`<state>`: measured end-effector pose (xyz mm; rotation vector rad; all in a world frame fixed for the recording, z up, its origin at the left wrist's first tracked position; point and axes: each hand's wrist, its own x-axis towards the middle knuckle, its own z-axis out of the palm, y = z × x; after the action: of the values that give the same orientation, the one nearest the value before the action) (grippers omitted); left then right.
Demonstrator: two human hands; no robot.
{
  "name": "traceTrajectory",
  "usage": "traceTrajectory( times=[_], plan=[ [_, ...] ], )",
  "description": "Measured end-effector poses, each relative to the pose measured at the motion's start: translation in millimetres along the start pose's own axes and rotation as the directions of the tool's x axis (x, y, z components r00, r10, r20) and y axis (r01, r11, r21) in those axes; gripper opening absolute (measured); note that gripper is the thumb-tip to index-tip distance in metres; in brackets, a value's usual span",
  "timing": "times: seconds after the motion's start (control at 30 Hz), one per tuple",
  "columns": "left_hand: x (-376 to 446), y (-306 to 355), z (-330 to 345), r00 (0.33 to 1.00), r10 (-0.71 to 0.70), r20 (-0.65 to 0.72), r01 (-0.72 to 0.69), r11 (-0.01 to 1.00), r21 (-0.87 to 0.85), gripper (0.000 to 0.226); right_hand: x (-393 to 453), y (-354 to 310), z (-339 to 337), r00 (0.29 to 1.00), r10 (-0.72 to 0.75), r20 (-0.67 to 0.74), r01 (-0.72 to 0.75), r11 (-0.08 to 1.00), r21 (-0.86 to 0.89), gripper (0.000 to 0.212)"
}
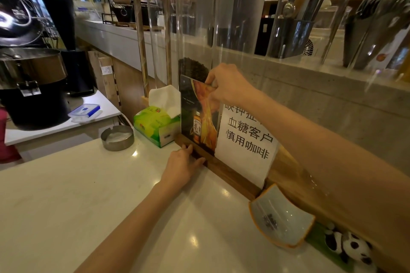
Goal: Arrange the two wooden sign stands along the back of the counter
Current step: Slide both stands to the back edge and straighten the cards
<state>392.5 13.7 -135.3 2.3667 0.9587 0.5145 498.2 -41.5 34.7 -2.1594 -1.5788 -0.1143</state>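
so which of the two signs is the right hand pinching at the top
The dark bottle advert sign, left of the white handwritten sign; the right hand grips its top edge.

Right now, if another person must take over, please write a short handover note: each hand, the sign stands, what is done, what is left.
Left hand: fingertips on the front edge of the dark wooden base, at its left end.
Right hand: pinching the top edge of the bottle poster sign.
Position: both the poster sign and the white paper sign stand upright at the back of the counter, next to the tissue box.
Done: both roughly placed.
Left: final alignment, then release.
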Motion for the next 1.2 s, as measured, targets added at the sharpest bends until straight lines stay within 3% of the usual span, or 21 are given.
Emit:
traceTrajectory(
  times=[0.37, 0.57, 0.67, 0.83, 1.2],
  plan=[
    [1.1, 0.7, 1.2, 1.0, -0.001, 0.018, 0.001, 1.0, 0.004, 0.035, 3.6, 2.5, 0.8, 1.0, 0.0, -0.008, 0.0, 0.999, -0.052, 0.039],
    [-0.3, 5.4, -0.7, 1.0, -0.011, 0.004, 0.011, 1.0, -0.023, 0.041, -2.9, 3.4, -7.4, 0.996, -0.067, 0.064, 0.069, 0.997, -0.035, 0.027],
    [-5.6, 11.7, -2.0, 1.0, 0.025, -0.008, -0.025, 1.0, -0.015, 0.035, -8.3, 11.2, -22.5, 0.998, -0.013, 0.058, 0.013, 1.0, 0.0, 0.029],
    [-16.8, 13.8, 2.4, 0.984, 0.173, -0.052, -0.161, 0.971, 0.175, 0.033, -31.5, 26.8, -36.4, 0.997, 0.056, 0.048, -0.056, 0.998, -0.013, 0.029],
    [-25.9, 24.5, 13.7, 0.938, 0.33, -0.107, -0.302, 0.929, 0.213, 0.026, -50.3, 30.0, -28.2, 0.998, 0.034, -0.044, -0.039, 0.992, -0.12, 0.022]
  ],
)
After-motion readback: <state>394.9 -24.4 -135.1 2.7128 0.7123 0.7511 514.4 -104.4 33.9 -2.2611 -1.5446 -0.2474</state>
